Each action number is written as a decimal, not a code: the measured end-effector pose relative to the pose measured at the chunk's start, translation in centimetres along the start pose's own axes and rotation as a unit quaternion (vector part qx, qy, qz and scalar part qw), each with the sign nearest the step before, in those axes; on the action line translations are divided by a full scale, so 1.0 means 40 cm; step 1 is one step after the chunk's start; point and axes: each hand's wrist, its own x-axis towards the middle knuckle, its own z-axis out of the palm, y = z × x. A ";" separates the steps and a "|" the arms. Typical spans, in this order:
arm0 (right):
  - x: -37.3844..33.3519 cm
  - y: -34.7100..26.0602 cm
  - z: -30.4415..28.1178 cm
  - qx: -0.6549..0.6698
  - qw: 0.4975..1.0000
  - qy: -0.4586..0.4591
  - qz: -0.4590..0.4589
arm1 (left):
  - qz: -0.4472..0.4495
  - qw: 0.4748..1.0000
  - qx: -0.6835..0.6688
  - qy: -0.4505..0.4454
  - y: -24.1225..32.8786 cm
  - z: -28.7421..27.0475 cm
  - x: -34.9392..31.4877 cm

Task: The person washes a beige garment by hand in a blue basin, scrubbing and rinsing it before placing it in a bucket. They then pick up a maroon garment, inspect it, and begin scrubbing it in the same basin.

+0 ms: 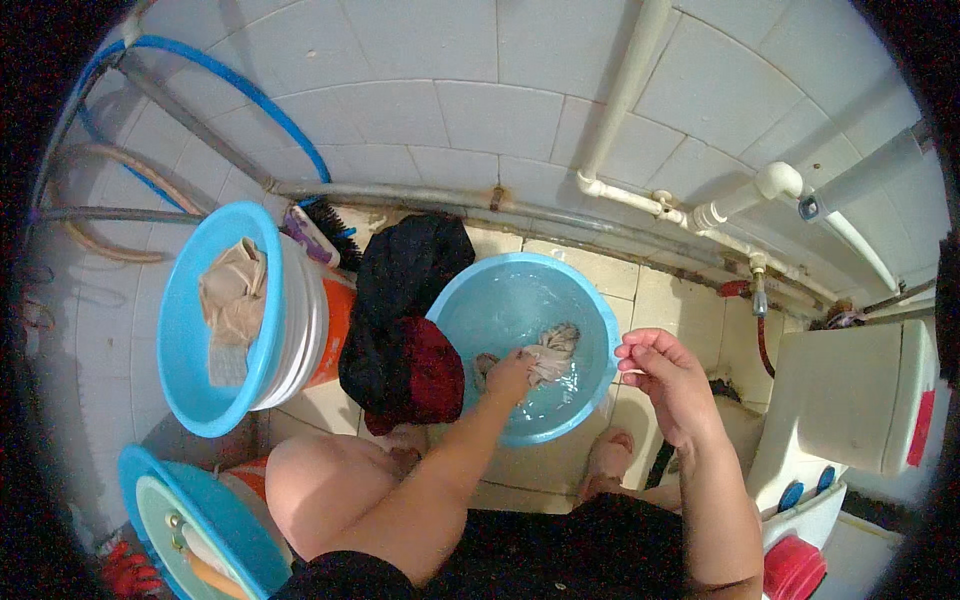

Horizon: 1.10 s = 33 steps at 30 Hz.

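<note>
A light-blue basin of water stands on the floor in front of me. In its water lies a wet beige-grey patterned cloth, bunched up. My left hand reaches into the basin with its fingers closed on the near end of this cloth; the fingertips are partly hidden. Just outside the basin's right rim, my right hand is raised, its fingers loosely bent and a little apart, with nothing visible in them.
Dark clothes, black and maroon, are heaped left of the basin. A blue basin holding a beige cloth sits on stacked buckets. Lower left is another blue basin with bottles. The toilet stands right; pipes line the wall.
</note>
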 end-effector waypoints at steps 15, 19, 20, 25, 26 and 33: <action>-0.030 -0.008 0.046 -0.004 0.998 -0.045 -0.053 | -0.021 0.778 -0.618 0.115 0.047 -0.356 -0.082; -0.047 -0.008 0.060 -0.008 0.997 -0.047 -0.053 | 0.016 0.854 -0.437 0.282 0.014 -0.592 -0.160; -0.049 -0.005 0.065 -0.009 0.997 -0.052 -0.055 | 0.032 0.858 -0.413 0.302 -0.037 -0.610 -0.158; -0.048 0.005 0.062 -0.018 0.997 -0.054 -0.053 | -0.131 0.910 0.198 0.341 -0.066 -0.532 -0.255; -0.046 0.008 0.058 -0.020 0.997 -0.055 -0.054 | -0.133 0.905 0.275 0.295 -0.076 -0.484 -0.265; -0.060 0.000 0.040 -0.022 0.996 -0.051 -0.072 | -0.093 0.944 0.294 0.114 -0.173 -0.324 -0.272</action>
